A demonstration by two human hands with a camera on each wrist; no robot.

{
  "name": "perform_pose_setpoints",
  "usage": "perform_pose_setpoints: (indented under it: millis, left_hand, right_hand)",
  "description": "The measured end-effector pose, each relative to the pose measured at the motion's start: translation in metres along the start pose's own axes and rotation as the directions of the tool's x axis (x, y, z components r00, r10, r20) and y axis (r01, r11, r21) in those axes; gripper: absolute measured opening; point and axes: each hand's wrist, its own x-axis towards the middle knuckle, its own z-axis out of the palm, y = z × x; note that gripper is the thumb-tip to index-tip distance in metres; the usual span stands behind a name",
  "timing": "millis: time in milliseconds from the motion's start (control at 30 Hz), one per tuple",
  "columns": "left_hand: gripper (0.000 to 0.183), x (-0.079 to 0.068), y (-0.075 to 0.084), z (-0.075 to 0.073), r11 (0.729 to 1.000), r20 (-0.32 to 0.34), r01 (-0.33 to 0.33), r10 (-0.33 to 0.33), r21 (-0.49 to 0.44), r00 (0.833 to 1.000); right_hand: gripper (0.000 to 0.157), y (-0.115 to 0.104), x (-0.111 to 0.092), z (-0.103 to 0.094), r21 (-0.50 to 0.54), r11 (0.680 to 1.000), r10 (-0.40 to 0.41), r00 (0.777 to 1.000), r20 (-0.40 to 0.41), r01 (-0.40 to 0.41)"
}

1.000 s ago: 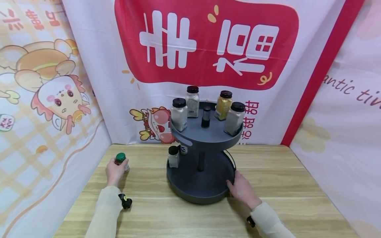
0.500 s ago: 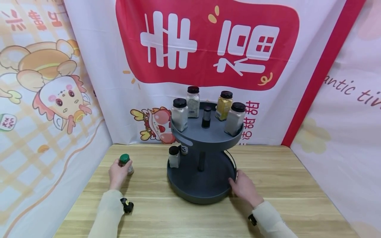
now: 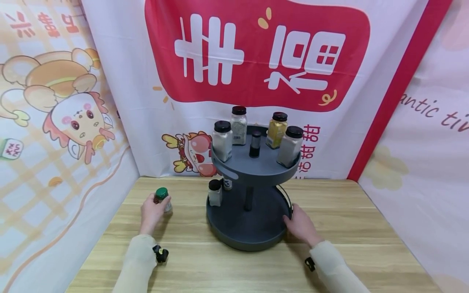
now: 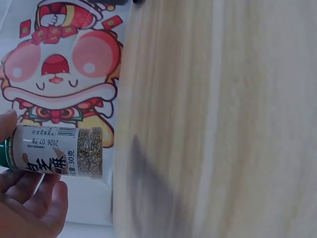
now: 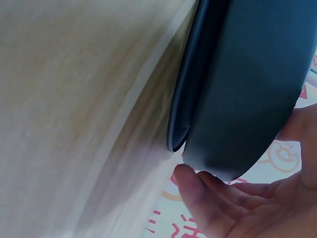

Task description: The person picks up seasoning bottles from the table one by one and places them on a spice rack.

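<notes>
My left hand (image 3: pixel 153 209) grips a spice jar (image 4: pixel 59 151) with a green lid, a white label and pale seeds in its clear base. The jar is held upright over the left part of the table, apart from the rack. At the right, my right hand (image 3: pixel 301 223) holds the lower tray's rim on a dark grey two-tier rack (image 3: pixel 253 240). In the right wrist view, its thumb lies on one side of the tray wall (image 5: pixel 247 89) and its fingers on the other. A small black-capped jar (image 3: pixel 215 195) stands on the lower tray's left side, with another jar (image 3: pixel 227 184) partly hidden behind it.
The upper tray (image 3: pixel 256 176) bears several black-capped jars, including a yellow one (image 3: pixel 276 132) and a white one (image 3: pixel 222 142). Behind the wooden table (image 3: pixel 198 264) hangs a red and white printed curtain (image 3: pixel 132 134), with printed cloth at both sides.
My left hand has moved to the right with the green-lidded jar, nearer the rack. My right hand stays at the lower tray's rim, with only a slight shift of its fingers.
</notes>
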Motion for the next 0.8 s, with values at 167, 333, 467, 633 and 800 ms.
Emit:
perform_pose_setpoints:
  millis: [167, 333, 467, 633, 800]
  left_hand:
    - [0.049, -0.005, 0.009, 0.004, 0.998, 0.001, -0.046, 0.046, -0.031, 0.999]
    - [0.046, -0.010, 0.019, 0.006, 0.994, 0.007, -0.095, 0.096, -0.061, 0.995]
    - [0.046, -0.016, 0.029, 0.008, 0.991, 0.020, -0.117, 0.119, -0.068, 0.993]
    - [0.044, -0.022, 0.040, 0.011, 0.987, 0.031, -0.145, 0.147, -0.076, 0.989]
    - [0.041, -0.026, 0.045, 0.014, 0.983, 0.046, -0.157, 0.162, -0.095, 0.986]
  right_hand:
    - [0.060, 0.004, 0.007, 0.002, 0.038, 0.996, -0.076, 0.997, -0.023, 0.077]
    - [0.059, 0.013, 0.017, 0.007, 0.035, 0.990, -0.132, 0.990, -0.045, 0.133]
    - [0.059, 0.017, 0.022, 0.008, 0.069, 0.986, -0.148, 0.988, -0.043, 0.151]
    - [0.059, 0.023, 0.028, 0.010, 0.079, 0.983, -0.165, 0.986, -0.035, 0.167]
    - [0.055, 0.026, 0.033, 0.011, 0.121, 0.975, -0.181, 0.982, -0.048, 0.185]
